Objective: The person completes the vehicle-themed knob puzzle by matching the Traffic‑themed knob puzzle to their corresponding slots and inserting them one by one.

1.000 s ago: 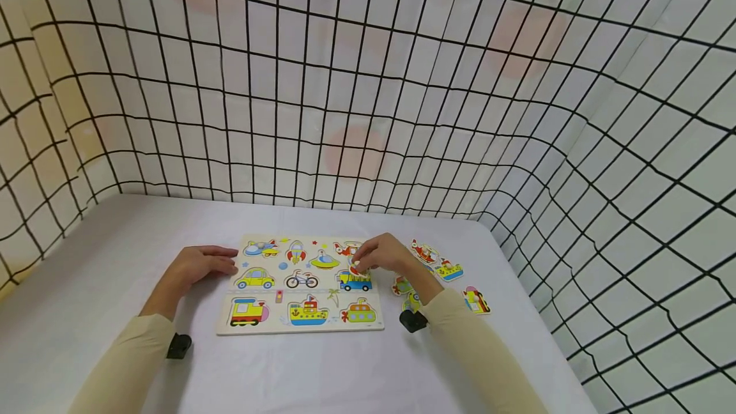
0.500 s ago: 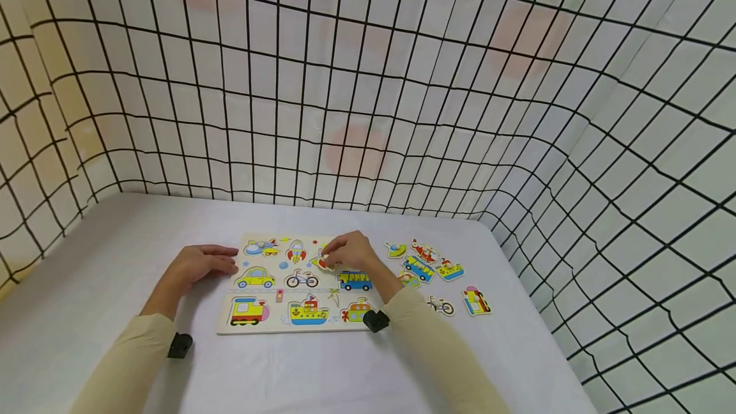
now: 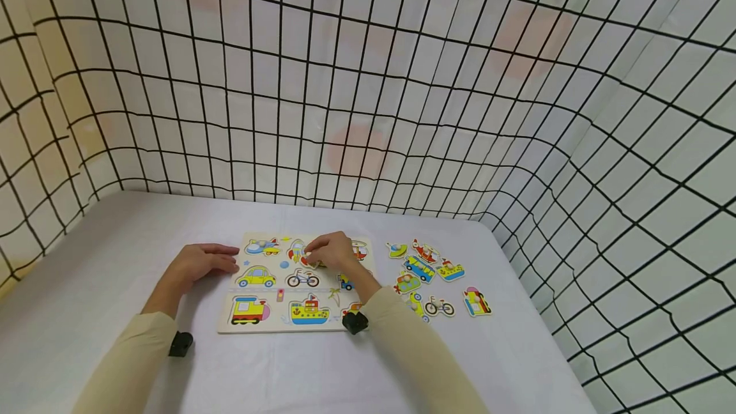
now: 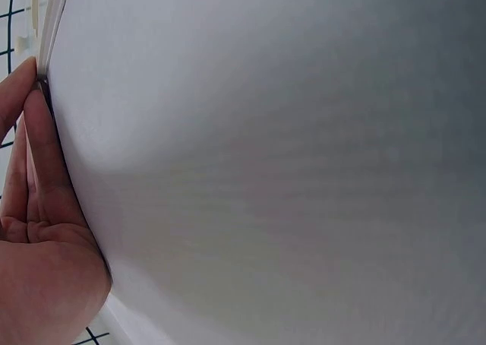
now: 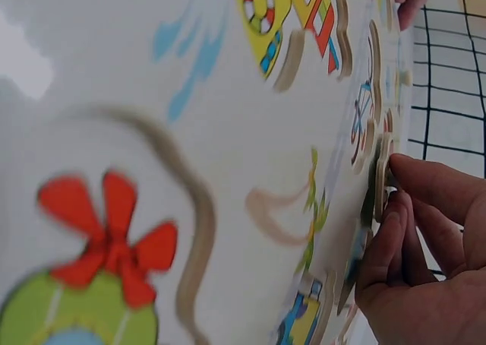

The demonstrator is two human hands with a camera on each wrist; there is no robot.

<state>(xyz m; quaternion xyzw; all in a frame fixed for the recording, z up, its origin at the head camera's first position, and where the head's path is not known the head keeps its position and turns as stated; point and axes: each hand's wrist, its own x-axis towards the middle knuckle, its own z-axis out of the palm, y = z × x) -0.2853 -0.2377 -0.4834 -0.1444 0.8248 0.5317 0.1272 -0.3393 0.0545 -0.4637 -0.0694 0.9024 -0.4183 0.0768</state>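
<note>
A flat wooden puzzle board (image 3: 278, 326) with vehicle-shaped recesses lies on the table. My right hand (image 3: 333, 254) is over its upper middle, pinching a small puzzle piece (image 3: 307, 259) with red on it, just beside the rocket recess (image 3: 296, 250). Seen from the right wrist, thumb and fingertips meet at the piece (image 5: 382, 178), which appears edge-on close to the board's face; its picture is mostly hidden. My left hand (image 3: 198, 267) rests at the board's left edge with fingers extended; the left wrist view has its fingertips right at that edge (image 4: 55, 26).
Right of the board lie loose pieces: a flying saucer (image 3: 397, 250), helicopter (image 3: 426, 252), bus (image 3: 419, 269), boat (image 3: 450, 270), submarine (image 3: 407, 282), car (image 3: 415, 304), bicycle (image 3: 439, 306) and train (image 3: 477, 301). Black wire mesh (image 3: 368, 107) rises around the table's back and sides.
My right hand has moved left across the board, from above the bus recess to beside the rocket recess, carrying the puzzle piece. The left hand has stayed at the board's edge.
</note>
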